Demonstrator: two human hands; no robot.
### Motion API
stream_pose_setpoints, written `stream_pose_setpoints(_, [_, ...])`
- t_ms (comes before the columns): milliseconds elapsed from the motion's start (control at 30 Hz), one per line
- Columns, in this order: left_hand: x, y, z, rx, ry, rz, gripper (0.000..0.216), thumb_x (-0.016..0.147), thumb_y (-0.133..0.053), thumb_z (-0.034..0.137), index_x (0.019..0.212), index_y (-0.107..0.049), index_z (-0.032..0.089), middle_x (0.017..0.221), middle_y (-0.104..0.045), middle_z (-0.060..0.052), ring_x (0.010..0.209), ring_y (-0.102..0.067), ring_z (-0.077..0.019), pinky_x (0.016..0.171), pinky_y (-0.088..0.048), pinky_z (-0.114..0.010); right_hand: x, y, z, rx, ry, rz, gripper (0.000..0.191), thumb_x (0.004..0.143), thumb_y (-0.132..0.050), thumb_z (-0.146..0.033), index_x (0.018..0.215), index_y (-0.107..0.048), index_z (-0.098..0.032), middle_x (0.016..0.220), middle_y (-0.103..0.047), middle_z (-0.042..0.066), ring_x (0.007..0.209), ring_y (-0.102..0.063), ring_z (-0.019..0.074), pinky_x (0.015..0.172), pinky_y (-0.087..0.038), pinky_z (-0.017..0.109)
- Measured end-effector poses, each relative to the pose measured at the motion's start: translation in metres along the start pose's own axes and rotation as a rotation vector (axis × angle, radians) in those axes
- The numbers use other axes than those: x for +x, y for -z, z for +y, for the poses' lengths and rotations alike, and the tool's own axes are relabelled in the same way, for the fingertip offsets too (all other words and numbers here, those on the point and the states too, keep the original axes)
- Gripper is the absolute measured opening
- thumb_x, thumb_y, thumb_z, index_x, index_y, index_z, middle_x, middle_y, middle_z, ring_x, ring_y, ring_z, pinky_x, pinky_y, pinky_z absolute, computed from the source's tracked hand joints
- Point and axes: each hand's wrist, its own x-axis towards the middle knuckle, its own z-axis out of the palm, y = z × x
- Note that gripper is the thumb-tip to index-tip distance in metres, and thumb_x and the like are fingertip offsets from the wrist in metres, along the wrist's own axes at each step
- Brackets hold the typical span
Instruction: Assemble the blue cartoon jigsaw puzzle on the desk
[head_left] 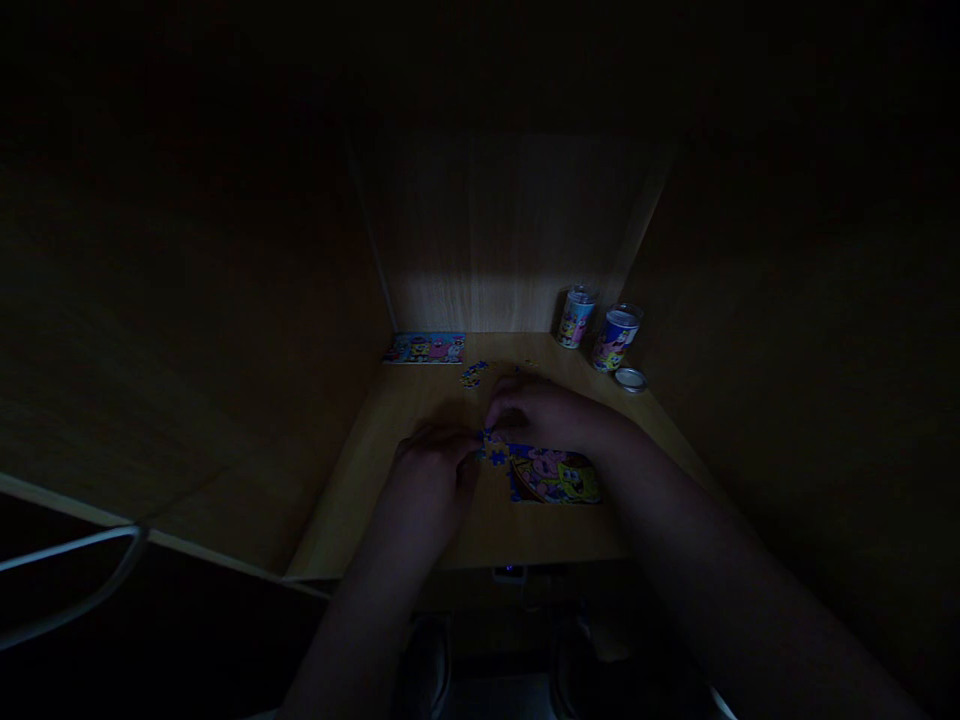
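In dim light, my left hand rests on the wooden desk, its fingertips pinched at the left edge of a small cluster of joined puzzle pieces. Over the top of that cluster, my right hand is closed with thumb and finger on a puzzle piece. Right of the cluster lies a larger joined section of jigsaw puzzle with a yellow cartoon figure and pink shapes. My right wrist and forearm pass close to its upper right corner. Loose puzzle pieces are scattered beyond my hands, some partly hidden by the right one.
A rectangular cartoon puzzle or picture lies at the desk's back left. Two printed cans stand at the back right, a round lid in front. Wooden panels enclose the desk on both sides and behind.
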Motion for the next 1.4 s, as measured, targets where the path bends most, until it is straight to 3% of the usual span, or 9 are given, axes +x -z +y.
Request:
stream_pose_setpoints(533, [0.0013,-0.0006,0.0019,-0.009,-0.009,-0.010,0.035,0.090,-0.070,0.000,0.111,-0.085,0.025,0.110,-0.085,-0.006,0.102,-0.078,-0.0298,0.094,-0.063,-0.051,-0.0003,-0.0021,-0.0004,-0.046,-0.060,-0.012,0.009,0.092,-0.083,-0.015,0.094,-0.075,-0.019,0.099,-0.073,0.003,0.094,-0.068,0.0184,0.086,-0.050,0.032])
stream_pose_setpoints(900, [0.0011,-0.0023,0.0001,-0.007,0.004,-0.023,0.036,0.090,-0.067,0.000,0.111,-0.084,0.024,0.112,-0.085,-0.006,0.105,-0.077,-0.0300,0.099,-0.063,-0.052,-0.0007,-0.0012,-0.0041,-0.055,-0.074,-0.016,0.010,0.093,-0.082,-0.015,0.100,-0.076,-0.019,0.105,-0.074,0.005,0.097,-0.069,0.0191,0.086,-0.052,0.032])
stream_pose_setpoints(1400, [0.0011,-0.0010,0.0027,0.011,0.000,-0.064,0.032,0.093,-0.069,0.001,0.113,-0.083,0.022,0.113,-0.084,-0.006,0.107,-0.076,-0.0310,0.098,-0.061,-0.053,-0.0027,-0.0063,-0.0001,-0.068,-0.051,0.015,0.012,0.093,-0.084,-0.021,0.101,-0.076,-0.020,0.107,-0.072,0.005,0.104,-0.068,0.0214,0.094,-0.051,0.036])
